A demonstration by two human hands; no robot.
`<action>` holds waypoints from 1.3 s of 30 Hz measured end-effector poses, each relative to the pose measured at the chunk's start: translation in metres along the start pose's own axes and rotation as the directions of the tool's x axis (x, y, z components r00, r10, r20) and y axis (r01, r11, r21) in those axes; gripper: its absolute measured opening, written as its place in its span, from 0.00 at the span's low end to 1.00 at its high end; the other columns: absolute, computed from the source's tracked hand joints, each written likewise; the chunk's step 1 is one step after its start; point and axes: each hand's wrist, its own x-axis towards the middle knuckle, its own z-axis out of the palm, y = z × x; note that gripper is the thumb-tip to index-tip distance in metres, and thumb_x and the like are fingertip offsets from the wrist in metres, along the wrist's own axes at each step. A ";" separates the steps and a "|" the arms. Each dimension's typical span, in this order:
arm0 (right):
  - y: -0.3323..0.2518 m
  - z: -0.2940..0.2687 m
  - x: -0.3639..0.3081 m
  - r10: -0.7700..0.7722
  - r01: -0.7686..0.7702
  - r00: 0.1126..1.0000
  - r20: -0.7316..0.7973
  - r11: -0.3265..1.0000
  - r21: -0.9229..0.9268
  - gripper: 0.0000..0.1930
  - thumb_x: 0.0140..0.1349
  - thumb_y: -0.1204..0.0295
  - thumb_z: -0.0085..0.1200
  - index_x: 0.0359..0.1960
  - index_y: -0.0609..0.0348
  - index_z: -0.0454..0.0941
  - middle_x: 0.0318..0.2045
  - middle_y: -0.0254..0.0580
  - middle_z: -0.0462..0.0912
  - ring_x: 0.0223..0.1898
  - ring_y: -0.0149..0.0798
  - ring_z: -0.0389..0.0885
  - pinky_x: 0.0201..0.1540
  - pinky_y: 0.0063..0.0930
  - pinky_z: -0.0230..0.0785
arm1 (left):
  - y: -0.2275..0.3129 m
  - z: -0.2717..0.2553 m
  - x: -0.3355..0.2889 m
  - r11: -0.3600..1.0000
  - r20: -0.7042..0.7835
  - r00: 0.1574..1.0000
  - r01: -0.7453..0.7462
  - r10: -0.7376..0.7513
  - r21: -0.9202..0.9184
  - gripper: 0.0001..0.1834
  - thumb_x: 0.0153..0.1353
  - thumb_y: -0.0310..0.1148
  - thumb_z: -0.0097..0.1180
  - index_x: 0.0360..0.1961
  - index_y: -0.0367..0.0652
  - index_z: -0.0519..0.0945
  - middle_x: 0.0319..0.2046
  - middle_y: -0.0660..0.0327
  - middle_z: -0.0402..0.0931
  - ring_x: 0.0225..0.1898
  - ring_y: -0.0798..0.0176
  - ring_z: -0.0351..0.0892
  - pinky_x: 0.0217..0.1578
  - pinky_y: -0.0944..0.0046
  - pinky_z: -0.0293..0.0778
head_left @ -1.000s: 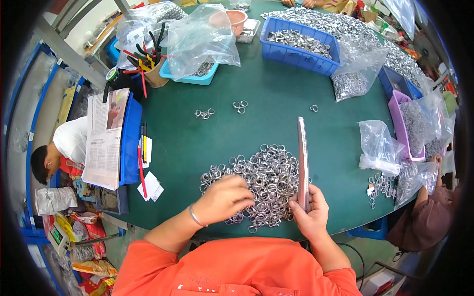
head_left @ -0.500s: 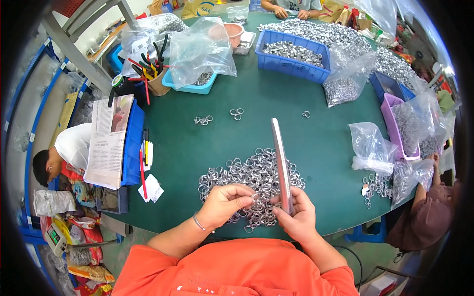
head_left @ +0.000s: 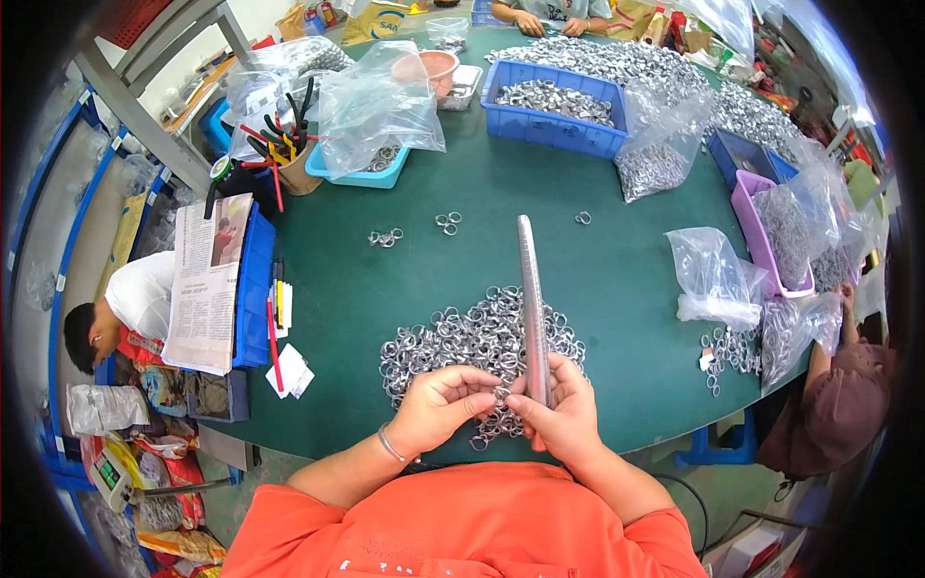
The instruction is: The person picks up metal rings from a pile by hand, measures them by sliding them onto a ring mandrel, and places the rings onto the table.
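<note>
My right hand [head_left: 564, 412] is closed around the lower part of a tapered metal ring mandrel [head_left: 532, 303], which points away from me and leans slightly left. Between the thumb and fingertips of my left hand [head_left: 445, 407] is a small silver ring [head_left: 501, 394]; my right thumb and fingertips are close beside it. Both hands are over the near side of a heap of silver rings [head_left: 448, 337] on the green table [head_left: 385, 289]. Farther off lie small groups of rings [head_left: 448, 223] and a single ring [head_left: 583, 219].
A blue bin [head_left: 554, 135] of metal pieces stands at the back, by a bagful of rings [head_left: 658, 166]. At left are a pliers holder [head_left: 302, 171] and newspaper [head_left: 204, 289] on a blue bin. A purple basket [head_left: 756, 231] is at right. Other people sit around the table.
My hands have come closer together, my right hand moving left. The mandrel has turned, its tip now nearer and farther left. The whole view has shifted slightly.
</note>
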 end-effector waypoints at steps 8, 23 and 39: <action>0.002 0.001 0.000 0.074 -0.073 0.997 -0.015 0.994 0.081 0.23 0.51 0.83 0.54 0.48 0.63 0.59 0.30 0.39 0.75 0.13 0.22 0.67 0.10 0.12 0.57 | -0.007 -0.007 0.004 0.882 0.051 0.965 0.255 -0.256 -0.395 0.08 0.58 0.26 0.51 0.38 0.33 0.74 0.29 0.57 0.76 0.28 0.67 0.76 0.30 0.69 0.75; 0.006 -0.001 0.006 0.116 -0.111 0.993 -0.034 0.988 0.104 0.21 0.51 0.84 0.54 0.46 0.61 0.60 0.28 0.43 0.75 0.15 0.26 0.70 0.15 0.15 0.63 | -0.007 -0.004 0.002 0.986 0.023 0.996 0.083 -0.080 -0.144 0.05 0.58 0.25 0.50 0.35 0.35 0.74 0.28 0.60 0.74 0.30 0.69 0.75 0.29 0.69 0.73; 0.003 -0.008 0.001 0.070 -0.070 0.998 -0.008 0.998 0.005 0.18 0.55 0.79 0.52 0.48 0.62 0.64 0.26 0.35 0.74 0.14 0.22 0.67 0.13 0.13 0.57 | -0.002 -0.024 0.012 0.909 -0.125 0.985 0.058 -0.120 -0.412 0.10 0.58 0.24 0.48 0.40 0.32 0.74 0.33 0.55 0.76 0.33 0.65 0.77 0.35 0.67 0.75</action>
